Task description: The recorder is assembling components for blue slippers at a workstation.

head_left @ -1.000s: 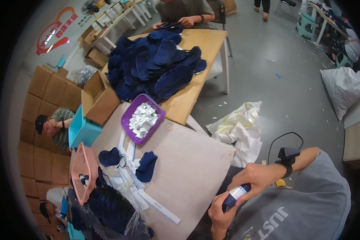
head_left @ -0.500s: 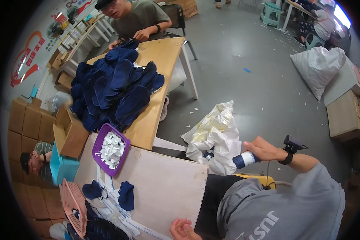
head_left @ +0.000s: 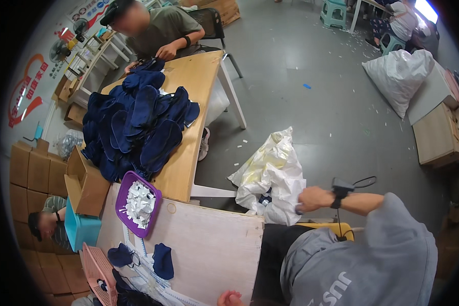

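Observation:
My right hand [head_left: 311, 199] is stretched out to the right, fingers closed against the edge of a crumpled white and yellow plastic bag [head_left: 270, 173] on the floor. A black device [head_left: 341, 187] with a cable sits on that wrist. What the hand grips is hidden. My left hand [head_left: 229, 298] shows only as curled fingers at the lower edge, by the near edge of a pale board table [head_left: 214, 245]. On that board lie two dark blue fabric pieces [head_left: 163, 260] and a purple tray [head_left: 121, 189] of white scraps.
A big pile of dark blue fabric pieces [head_left: 137, 122] covers a wooden table [head_left: 199, 81], where another person [head_left: 158, 30] works. A second person [head_left: 46, 224] sits left by stacked cartons. Nearby are a cardboard box [head_left: 86, 183], teal bin [head_left: 81, 229], pink basket [head_left: 99, 275] and white sack [head_left: 398, 76].
My right hand, which held a small blue and white object near my body, has swung out to the right and down to the plastic bag. The object is no longer visible.

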{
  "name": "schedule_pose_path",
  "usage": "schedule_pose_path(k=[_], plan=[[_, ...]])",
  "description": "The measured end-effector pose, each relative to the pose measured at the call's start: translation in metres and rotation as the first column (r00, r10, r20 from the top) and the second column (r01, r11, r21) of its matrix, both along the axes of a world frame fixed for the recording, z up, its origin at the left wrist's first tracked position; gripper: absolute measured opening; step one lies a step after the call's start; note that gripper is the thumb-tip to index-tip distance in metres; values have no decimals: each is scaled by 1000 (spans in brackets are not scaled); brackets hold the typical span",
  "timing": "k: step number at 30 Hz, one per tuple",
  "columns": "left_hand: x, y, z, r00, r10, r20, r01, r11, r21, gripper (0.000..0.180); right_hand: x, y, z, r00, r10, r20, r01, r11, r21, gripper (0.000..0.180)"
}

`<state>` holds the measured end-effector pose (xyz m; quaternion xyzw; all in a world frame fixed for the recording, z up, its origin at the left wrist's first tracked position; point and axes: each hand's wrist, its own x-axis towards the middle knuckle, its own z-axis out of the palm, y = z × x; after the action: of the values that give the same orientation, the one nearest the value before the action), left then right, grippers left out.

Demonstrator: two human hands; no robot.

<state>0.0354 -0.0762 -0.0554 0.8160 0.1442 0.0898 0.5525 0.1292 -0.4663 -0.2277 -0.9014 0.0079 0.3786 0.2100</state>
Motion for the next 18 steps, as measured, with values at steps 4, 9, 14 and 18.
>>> schedule_pose_path(k=[4, 9, 14, 18], plan=[[1, 1, 8, 1000, 3, 22, -4, 1000, 18, 22, 22, 34, -148, 892, -20, 452, 36, 999, -28, 68], [-22, 29, 1, 991, 120, 51, -122, 992, 37, 19, 95, 24, -98, 993, 7, 119, 14, 984, -179, 70], [-31, 39, -11, 990, 122, 69, -125, 991, 39, 19, 140, -29, 94, 833, -9, 553, 160, 961, -225, 44], [-48, 47, -18, 976, 182, 124, -174, 982, -73, 19, 138, 127, 205, 242, -173, 955, -167, 962, 217, 29]])
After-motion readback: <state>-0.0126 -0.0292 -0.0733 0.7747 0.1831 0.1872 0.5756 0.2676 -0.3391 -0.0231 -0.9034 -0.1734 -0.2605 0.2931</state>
